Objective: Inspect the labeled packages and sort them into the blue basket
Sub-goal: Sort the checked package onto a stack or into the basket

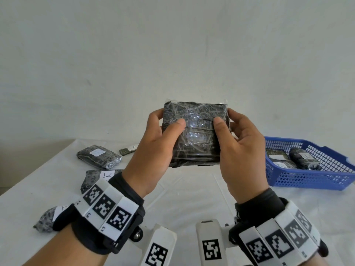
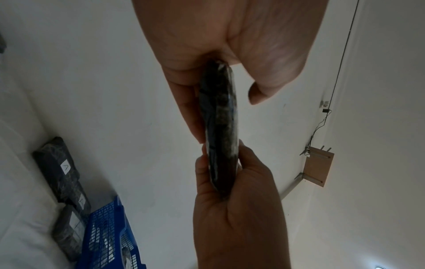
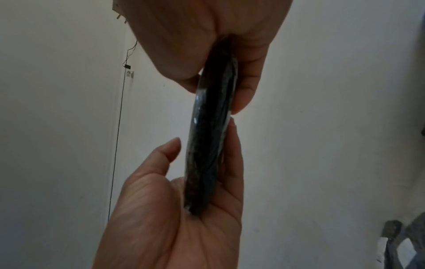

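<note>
The blue basket (image 1: 311, 177) sits on the white table (image 1: 192, 198) at about 3 o'clock in the head view. It holds three dark wrapped packages with white labels: one (image 1: 305, 158) lying toward its far right, another (image 1: 275, 155) at its far left, and a third (image 1: 284, 165) in front of that one.

The held package (image 1: 194, 133), dark and wrapped in clear film, is raised above the table at the centre, well apart from the basket. Its broad face is turned toward the person and no label shows on that face. In the wrist views it appears edge-on as a thin slab whose long axis runs from one palm to the other.

The left hand (image 1: 153, 148) grips its left edge, thumb on the near face and fingers behind. The right hand (image 1: 240, 150) grips the right edge the same way.

Four more packages lie on the table between 8 and 10 o'clock: one (image 1: 99, 156) with a white label, a small one (image 1: 128, 149) beyond it, one (image 1: 96, 178) marked B, and one (image 1: 48, 219) nearest.
</note>
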The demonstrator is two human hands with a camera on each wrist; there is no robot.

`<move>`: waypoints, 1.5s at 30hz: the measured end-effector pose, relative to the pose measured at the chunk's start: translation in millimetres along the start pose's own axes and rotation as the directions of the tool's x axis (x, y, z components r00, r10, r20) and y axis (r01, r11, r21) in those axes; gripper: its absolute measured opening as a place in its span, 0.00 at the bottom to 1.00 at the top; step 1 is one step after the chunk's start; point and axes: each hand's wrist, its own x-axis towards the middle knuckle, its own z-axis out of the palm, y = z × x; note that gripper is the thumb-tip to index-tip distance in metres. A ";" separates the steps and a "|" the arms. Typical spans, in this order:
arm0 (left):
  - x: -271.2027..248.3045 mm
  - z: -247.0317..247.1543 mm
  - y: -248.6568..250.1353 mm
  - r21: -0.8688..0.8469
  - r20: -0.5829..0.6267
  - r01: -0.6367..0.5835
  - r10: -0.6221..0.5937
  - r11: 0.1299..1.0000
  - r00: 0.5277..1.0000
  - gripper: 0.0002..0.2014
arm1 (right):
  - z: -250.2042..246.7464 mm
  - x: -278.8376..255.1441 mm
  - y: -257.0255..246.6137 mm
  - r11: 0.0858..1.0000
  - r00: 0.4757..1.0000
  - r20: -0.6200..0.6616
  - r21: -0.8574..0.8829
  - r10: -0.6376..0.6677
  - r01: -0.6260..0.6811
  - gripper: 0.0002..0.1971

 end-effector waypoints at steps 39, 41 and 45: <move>1.5 -7.7 2.2 -0.118 0.064 0.019 -0.012 0.993 0.998 0.29 | 0.7 -5.4 4.5 0.995 0.981 0.174 -0.037 -0.082 0.090 0.42; 1.4 -7.4 0.2 -0.124 0.071 0.009 0.000 0.992 0.997 0.30 | 1.1 -5.7 2.3 0.990 0.978 0.181 -0.080 -0.103 0.119 0.44; 0.6 -6.1 0.4 -0.113 0.089 -0.008 0.018 0.994 0.996 0.32 | 1.8 -6.6 -1.9 0.986 0.980 0.161 -0.096 -0.116 0.133 0.34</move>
